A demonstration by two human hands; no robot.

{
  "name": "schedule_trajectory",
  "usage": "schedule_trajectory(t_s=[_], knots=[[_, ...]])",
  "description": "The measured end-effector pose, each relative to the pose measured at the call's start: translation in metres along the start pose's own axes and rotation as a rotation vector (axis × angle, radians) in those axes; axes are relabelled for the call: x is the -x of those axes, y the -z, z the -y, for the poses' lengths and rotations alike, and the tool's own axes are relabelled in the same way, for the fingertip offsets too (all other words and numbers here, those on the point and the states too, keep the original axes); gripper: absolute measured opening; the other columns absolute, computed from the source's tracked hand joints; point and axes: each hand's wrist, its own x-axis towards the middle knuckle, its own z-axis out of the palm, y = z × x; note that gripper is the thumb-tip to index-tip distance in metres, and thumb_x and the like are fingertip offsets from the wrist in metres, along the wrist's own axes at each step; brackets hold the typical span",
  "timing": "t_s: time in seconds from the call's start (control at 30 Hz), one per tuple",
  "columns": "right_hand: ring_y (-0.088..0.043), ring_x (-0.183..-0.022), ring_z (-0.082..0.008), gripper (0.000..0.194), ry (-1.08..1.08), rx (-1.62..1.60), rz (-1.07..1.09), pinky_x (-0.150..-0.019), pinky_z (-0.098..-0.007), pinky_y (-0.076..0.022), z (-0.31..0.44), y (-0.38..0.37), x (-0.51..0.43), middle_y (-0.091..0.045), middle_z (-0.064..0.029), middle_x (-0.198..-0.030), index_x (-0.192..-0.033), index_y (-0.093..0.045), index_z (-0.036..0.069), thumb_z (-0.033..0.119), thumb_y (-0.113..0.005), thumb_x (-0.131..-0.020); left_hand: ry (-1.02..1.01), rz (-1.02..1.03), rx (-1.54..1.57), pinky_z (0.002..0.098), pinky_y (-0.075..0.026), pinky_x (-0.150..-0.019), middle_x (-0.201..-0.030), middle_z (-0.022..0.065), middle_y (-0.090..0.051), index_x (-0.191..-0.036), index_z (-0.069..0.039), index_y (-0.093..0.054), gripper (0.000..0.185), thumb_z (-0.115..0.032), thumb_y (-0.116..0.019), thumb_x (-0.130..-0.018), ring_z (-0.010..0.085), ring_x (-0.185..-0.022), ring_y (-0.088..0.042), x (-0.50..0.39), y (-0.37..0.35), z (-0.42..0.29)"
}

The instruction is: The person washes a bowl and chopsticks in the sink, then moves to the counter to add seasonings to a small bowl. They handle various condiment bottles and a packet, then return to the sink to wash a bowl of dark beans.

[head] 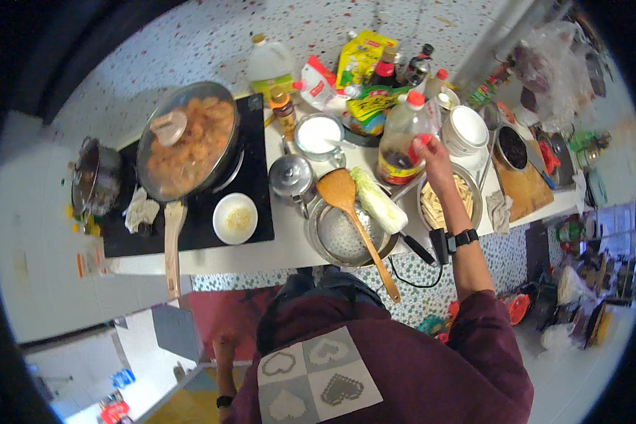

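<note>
My right hand (pixel 432 157) grips the red handle of a large clear plastic jug (pixel 404 130). The jug has a red cap, a yellow label and dark contents low inside. It is upright among the things on the counter; whether its base touches the surface is hidden. Just below my right hand is a metal bowl of pale cut strips (pixel 431 208). My left hand (pixel 224 339) hangs low beside my body, away from the counter; its fingers are blurred. Left of the jug, a wooden spatula (pixel 341 192) and a napa cabbage piece (pixel 380 204) lie across a metal strainer (pixel 344 233).
A lidded frying pan (pixel 188 143) with browned food sits on the black cooktop (pixel 196 228), its handle jutting past the front edge. Nearby stand a white bowl (pixel 235 218), a metal pot (pixel 291 175) and a bowl of white powder (pixel 319 135). A cutting board (pixel 524 193) lies at right.
</note>
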Motion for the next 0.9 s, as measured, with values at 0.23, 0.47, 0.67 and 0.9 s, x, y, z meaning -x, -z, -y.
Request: schedule_trajectory(t_s=[0.23,0.47,0.67,0.9], knots=[[-0.052,-0.080,-0.0100,0.021,0.234,-0.023,0.037,-0.079,-0.0263,-0.0439,0.098,-0.024,0.000,-0.057,-0.0014,-0.092,-0.108,-0.056,0.003,0.019,-0.058,-0.096,0.061,0.013,0.021,0.0318,-0.053,-0.061,-0.085,0.0081,-0.068,-0.103,-0.004,-0.067,0.018,-0.015,-0.064,-0.089,0.0148,-0.075,-0.066,0.023,-0.011,-0.042],[-0.049,-0.076,-0.0054,0.032,0.202,0.401,0.509,-0.067,-0.0208,-0.0397,0.207,-0.077,0.078,-0.055,0.0037,-0.085,-0.098,-0.055,0.007,0.035,-0.069,-0.088,-0.425,0.250,-0.066,0.0313,-0.051,-0.069,-0.101,0.0145,-0.067,-0.113,-0.006,-0.065,0.025,-0.013,-0.062,-0.090,0.0224,-0.083,-0.066,0.003,-0.005,-0.235],[-0.045,-0.074,-0.0046,0.034,-0.077,0.522,0.733,-0.066,-0.0205,-0.0384,0.220,-0.128,0.151,-0.049,0.0056,-0.081,-0.086,-0.051,0.009,0.035,-0.073,-0.085,-0.884,0.155,0.175,0.0299,-0.050,-0.067,-0.104,0.0105,-0.055,-0.132,-0.009,-0.052,0.049,-0.013,-0.068,-0.086,0.0196,-0.070,-0.056,-0.020,-0.006,-0.346],[-0.048,-0.070,-0.0076,0.031,-0.179,0.680,0.852,-0.063,-0.0250,-0.0412,0.217,-0.163,0.208,-0.055,0.0030,-0.077,-0.086,-0.056,0.006,0.030,-0.075,-0.082,-1.190,0.222,0.204,0.0294,-0.050,-0.072,-0.104,0.0091,-0.059,-0.124,-0.007,-0.056,0.047,-0.015,-0.073,-0.081,0.0156,-0.078,-0.057,-0.043,0.002,-0.343]])
